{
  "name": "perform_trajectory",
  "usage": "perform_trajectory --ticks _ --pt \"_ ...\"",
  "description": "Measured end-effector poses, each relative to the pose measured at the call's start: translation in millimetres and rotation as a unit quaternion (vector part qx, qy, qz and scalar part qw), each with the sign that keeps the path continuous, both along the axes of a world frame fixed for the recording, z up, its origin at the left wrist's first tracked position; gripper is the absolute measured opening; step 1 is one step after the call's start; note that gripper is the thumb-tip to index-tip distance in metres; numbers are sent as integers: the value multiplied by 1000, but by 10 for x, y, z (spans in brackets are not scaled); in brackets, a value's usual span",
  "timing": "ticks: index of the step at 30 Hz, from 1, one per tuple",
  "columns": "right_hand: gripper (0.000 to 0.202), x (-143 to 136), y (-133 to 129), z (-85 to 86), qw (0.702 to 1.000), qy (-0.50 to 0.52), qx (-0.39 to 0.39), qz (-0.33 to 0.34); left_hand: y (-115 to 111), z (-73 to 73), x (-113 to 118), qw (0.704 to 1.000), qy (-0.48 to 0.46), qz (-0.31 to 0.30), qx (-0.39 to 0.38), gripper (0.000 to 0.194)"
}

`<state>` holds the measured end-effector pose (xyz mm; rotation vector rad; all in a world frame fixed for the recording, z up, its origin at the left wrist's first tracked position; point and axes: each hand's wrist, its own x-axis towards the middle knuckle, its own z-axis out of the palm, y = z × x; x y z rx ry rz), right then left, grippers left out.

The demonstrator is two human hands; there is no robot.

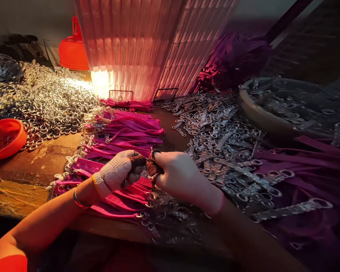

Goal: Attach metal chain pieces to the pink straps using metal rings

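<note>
My left hand (119,169), in a dotted white work glove with dark brown fingertips, is closed with its fingers pinched. Facing it, my right hand (180,174) is gloved in white too, its thumb and fingers pressed together. The fingertips of both hands almost meet; whatever they hold between them is too small or hidden to make out. Beneath the hands lie rows of pink straps (123,130) with metal rings on their left ends. A few straps near the front edge also show rings on the right ends. Flat silver metal links (215,139) spread beside my right hand.
A heap of metal rings (53,102) covers the left back, with an orange bowl (21,136) before it. Behind stand a red lamp (72,52) and a ribbed translucent panel (127,49). At right are a large basin (253,107) of links and purple straps (303,170).
</note>
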<state>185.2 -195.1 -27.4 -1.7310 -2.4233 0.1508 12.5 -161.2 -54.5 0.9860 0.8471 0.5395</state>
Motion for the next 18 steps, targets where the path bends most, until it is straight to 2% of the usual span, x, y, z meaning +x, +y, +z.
perform_trajectory --ticks 3,5,7,10,12,14,16,18 --pt "6 24 -33 9 999 -19 44 -6 63 101 -10 998 19 -50 25 24" --pt "11 46 -59 9 997 -47 53 17 86 153 -31 992 58 -99 58 22" --pt "13 60 -71 28 996 -59 52 34 95 198 -24 988 67 -119 73 20" --pt "11 46 -42 80 999 -4 35 -16 100 259 71 997 -10 -64 32 21" --pt "10 37 5 105 994 91 -13 -59 119 291 154 997 -69 -20 -1 25" --pt "14 61 53 109 980 179 -59 -69 165 302 208 995 -98 -11 -15 27" --pt "17 135 78 94 974 203 -47 -85 246 273 212 996 -87 -17 8 22" --pt "18 236 60 61 977 166 6 -131 354 187 179 996 -21 -15 83 20"
